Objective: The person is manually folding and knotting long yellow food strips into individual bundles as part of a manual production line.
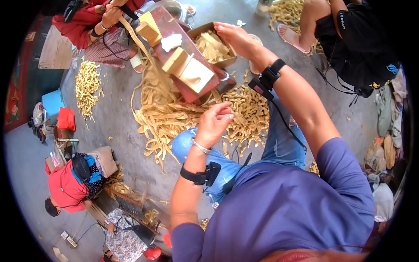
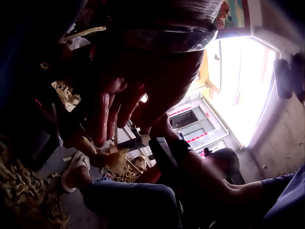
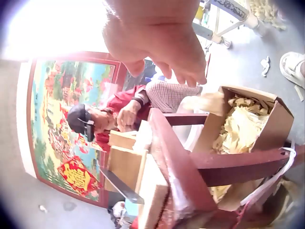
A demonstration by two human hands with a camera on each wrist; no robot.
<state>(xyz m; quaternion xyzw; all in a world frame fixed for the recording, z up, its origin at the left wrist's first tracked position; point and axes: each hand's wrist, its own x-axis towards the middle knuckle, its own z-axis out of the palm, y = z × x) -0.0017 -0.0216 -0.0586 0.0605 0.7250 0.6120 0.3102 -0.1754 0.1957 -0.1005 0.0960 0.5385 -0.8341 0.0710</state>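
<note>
My right hand (image 1: 242, 43) is stretched out over the cardboard box (image 1: 233, 60), fingers nearly straight and apart from the things below. In the right wrist view a blurred pale yellow piece (image 3: 207, 102) shows between that hand and the box, which holds yellowish strips (image 3: 243, 126). My left hand (image 1: 214, 124), loosely curled and holding nothing visible, is above the heap of short knotted yellow pieces (image 1: 248, 113); the left wrist view shows it dark. Between the hands stands a red bench (image 1: 207, 87) bearing a pale wooden block (image 1: 190, 72). A flat blade (image 3: 119, 183) shows beside the block.
Long yellow strips (image 1: 168, 122) lie tangled on the floor left of the bench. On its far end sit another wooden block (image 1: 149, 29) and a crumpled white thing (image 1: 171, 42). A person in red (image 1: 87, 22) sits opposite, holding a long strip. Another seated person's leg (image 1: 310, 26) shows at right.
</note>
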